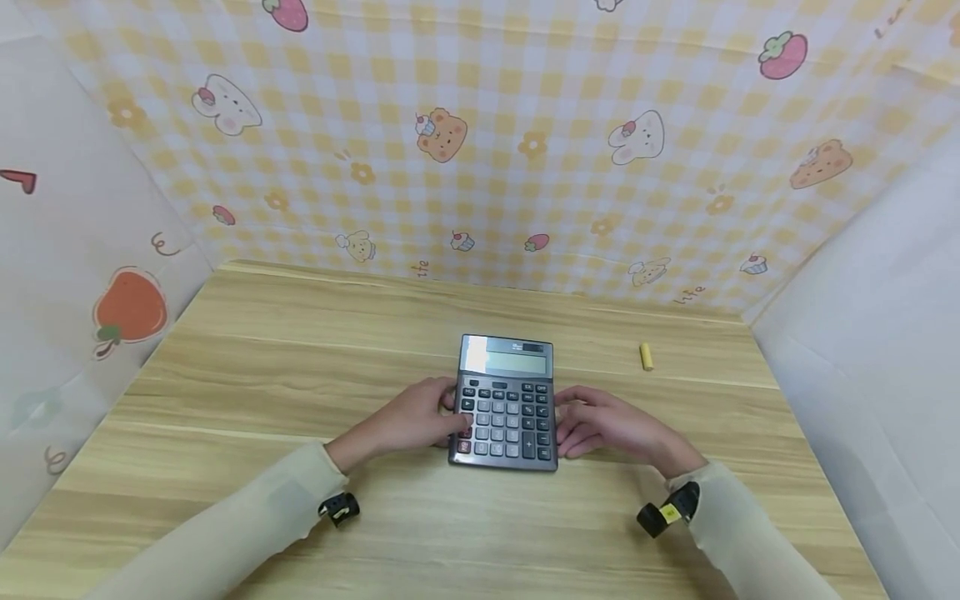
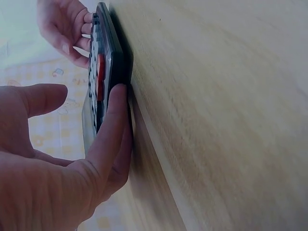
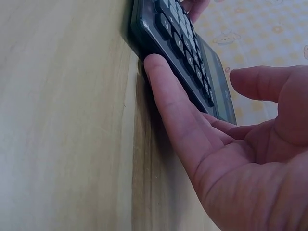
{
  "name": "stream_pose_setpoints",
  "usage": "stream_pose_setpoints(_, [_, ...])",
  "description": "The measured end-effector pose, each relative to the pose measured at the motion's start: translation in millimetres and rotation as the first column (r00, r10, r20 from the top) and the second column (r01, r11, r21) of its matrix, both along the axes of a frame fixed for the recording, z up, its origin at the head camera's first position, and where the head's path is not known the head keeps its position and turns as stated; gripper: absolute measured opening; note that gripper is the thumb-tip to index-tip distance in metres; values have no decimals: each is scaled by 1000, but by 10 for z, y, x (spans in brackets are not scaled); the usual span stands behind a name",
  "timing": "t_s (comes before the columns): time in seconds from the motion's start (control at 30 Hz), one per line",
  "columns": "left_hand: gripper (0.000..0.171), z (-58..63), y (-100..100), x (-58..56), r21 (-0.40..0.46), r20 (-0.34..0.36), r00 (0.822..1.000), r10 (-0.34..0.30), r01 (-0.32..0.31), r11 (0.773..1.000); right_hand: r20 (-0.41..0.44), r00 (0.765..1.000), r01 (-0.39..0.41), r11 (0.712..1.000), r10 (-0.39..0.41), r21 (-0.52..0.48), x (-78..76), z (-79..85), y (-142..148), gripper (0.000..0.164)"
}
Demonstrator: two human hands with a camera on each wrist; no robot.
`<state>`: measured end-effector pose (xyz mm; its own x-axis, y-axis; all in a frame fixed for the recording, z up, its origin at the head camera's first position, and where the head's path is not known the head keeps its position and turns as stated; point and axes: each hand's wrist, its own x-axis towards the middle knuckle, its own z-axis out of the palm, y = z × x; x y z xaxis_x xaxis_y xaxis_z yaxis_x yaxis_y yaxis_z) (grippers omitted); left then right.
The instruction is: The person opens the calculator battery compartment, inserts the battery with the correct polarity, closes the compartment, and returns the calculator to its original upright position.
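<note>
Nearest: two pale sleeves [image 1: 247, 517] reaching in from the lower corners, a small black device [image 1: 341, 507] at the left wrist and another, yellow-marked device [image 1: 670, 512] at the right.

Left hand [image 1: 405, 418] at the calculator's left side. Fingers lie against the edge, little fingertip touching the case; thumb stands apart, above the red keys seen from the head, clear of the case seen from the wrist. Right hand [image 1: 618, 425] at the opposite edge, fingers gently bent and close together, little finger touching the side near the lower corner, thumb held off. Neither hand clamps.

Calculator [image 1: 498, 415]: on the table between the hands, face up, display end away from the person, turned very slightly. Dark grey case, rounded corners, metallic sheen on the face. Dark outer keys around paler grey number keys [image 1: 497, 435]; red keys [image 1: 464, 447] at lower left; a tall plus key [image 1: 528, 445] at lower right. Display [image 1: 516, 362] pale grey-green — white glare to its left, dark strip [image 1: 532, 347] above right.

Farther: a short yellow stick [image 1: 647, 357] lying to the right on the wood-grain table [image 1: 300, 333].

Farthest: yellow-and-white checked cloth [image 1: 487, 192] printed with bears, rabbits, strawberries, cupcakes.
</note>
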<state>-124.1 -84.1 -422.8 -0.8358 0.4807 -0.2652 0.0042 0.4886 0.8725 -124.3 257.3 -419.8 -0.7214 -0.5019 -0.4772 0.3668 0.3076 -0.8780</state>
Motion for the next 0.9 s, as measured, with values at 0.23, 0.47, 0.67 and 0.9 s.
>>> stream_pose_setpoints(0.23, [70, -11, -19, 3, -39, -23, 1000, -10, 9, 999, -36, 999, 2, 1000, -1, 23, -87, -15, -19, 53])
stream_pose_setpoints(0.47, [65, 8, -37, 65, -58, -40, 998, -49, 46, 997, -58, 998, 19, 999, -16, 50, -242, -4, -35, 54])
stream_pose_setpoints(0.67, [64, 16, -56, 147, -52, -24, 997, -70, 68, 996, -101, 994, 56, 995, -47, 84, -418, -12, -36, 53])
stream_pose_setpoints(0.9, [62, 30, -59, 221, -94, -45, 996, -74, 70, 993, -144, 987, 89, 989, -72, 122, -645, 13, -63, 46])
